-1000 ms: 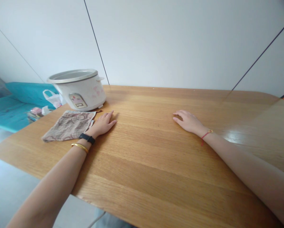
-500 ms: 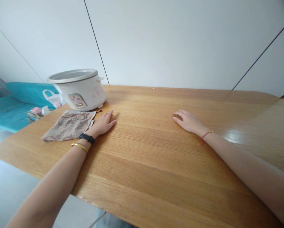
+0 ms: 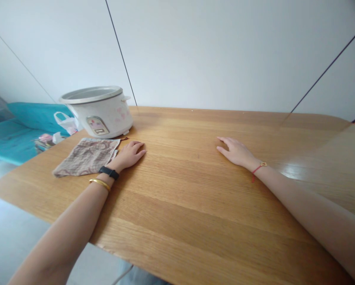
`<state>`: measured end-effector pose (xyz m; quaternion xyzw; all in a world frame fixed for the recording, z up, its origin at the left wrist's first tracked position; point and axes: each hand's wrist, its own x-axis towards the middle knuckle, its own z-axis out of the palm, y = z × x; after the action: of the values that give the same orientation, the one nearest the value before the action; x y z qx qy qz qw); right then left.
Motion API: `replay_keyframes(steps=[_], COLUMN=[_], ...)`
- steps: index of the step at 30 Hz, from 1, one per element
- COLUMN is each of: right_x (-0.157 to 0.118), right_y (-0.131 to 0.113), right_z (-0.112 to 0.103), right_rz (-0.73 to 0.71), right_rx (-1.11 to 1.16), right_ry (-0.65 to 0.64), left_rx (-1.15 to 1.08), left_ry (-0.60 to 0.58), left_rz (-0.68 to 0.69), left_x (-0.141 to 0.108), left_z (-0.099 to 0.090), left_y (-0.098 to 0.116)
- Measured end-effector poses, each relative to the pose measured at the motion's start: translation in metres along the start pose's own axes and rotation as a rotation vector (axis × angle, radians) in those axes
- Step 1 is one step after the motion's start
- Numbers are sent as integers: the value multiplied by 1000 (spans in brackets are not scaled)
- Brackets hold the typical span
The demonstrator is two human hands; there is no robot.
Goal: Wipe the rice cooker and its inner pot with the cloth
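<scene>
My left hand [image 3: 129, 154] rests on the wooden table [image 3: 177, 190], its fingers apart and nothing held. Beside it, at its left, lies a brown patterned cloth [image 3: 87, 156], partly touching or just under the wrist side. Behind the cloth stands a white cooker pot [image 3: 106, 114] without a lid, with pink flower marks and a small front panel. My right hand [image 3: 235, 151] lies on the table right of the middle, thumb apart from the fingers, holding nothing.
A pale wall [image 3: 210, 51] rises behind the table's far edge. To the left are a teal sofa [image 3: 32, 118], a white plastic bag [image 3: 67, 123] and small items. A grey cable [image 3: 122, 274] hangs below the near edge.
The fingers of my left hand have lowered and bent slightly. My right hand's fingers have straightened a little; both hands stay in place.
</scene>
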<state>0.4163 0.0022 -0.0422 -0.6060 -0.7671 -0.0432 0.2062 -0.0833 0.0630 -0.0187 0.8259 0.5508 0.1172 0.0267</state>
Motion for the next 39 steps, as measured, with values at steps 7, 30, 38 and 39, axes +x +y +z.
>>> replay_keyframes(steps=[7,30,38,39], right_x=[0,0,0,1], right_y=[0,0,3,4], right_z=[1,-1,2,2], right_rz=[15,-4,-6,-12], right_rx=[4,-11,-6,-2], right_ry=[8,-25,-14,-17], left_rx=[22,18,11,5], left_ry=[-19,-1,-12,12], left_rz=[-4,2,-8,-15], left_x=[0,-2,-3,-4], left_z=[-1,-3,0,0], left_y=[1,4,5,8])
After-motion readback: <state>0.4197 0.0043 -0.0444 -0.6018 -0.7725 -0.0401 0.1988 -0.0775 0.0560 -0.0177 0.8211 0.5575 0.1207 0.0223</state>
